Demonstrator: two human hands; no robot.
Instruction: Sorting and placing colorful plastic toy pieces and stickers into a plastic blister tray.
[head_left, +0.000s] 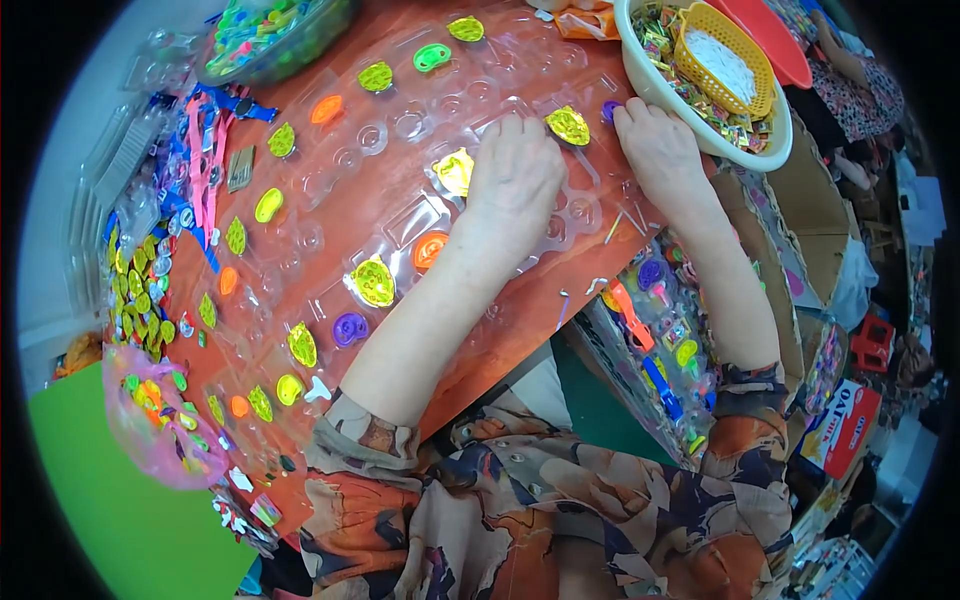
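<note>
Rows of clear plastic blister trays [415, 215] cover the red-orange table, with small plastic pieces sitting in their hollows. My left hand [518, 165] is over a tray in the middle row, fingers curled down and together. What its fingertips hold, if anything, is hidden. A shiny yellow-gold foil piece [454, 172] lies just left of it, and another foil piece [569, 126] to its right. At the far right end of the row, my right hand [657, 150] has its fingers bent together at a small purple round piece [610, 111].
A white basin [775, 150] of small packets, with a yellow basket [690, 60] in it, stands at the far right. A bowl of colourful pieces [275, 45] is at the far left. Toy watches [240, 105] and foil pieces pile along the left edge. An open cardboard box [765, 240] stands at right.
</note>
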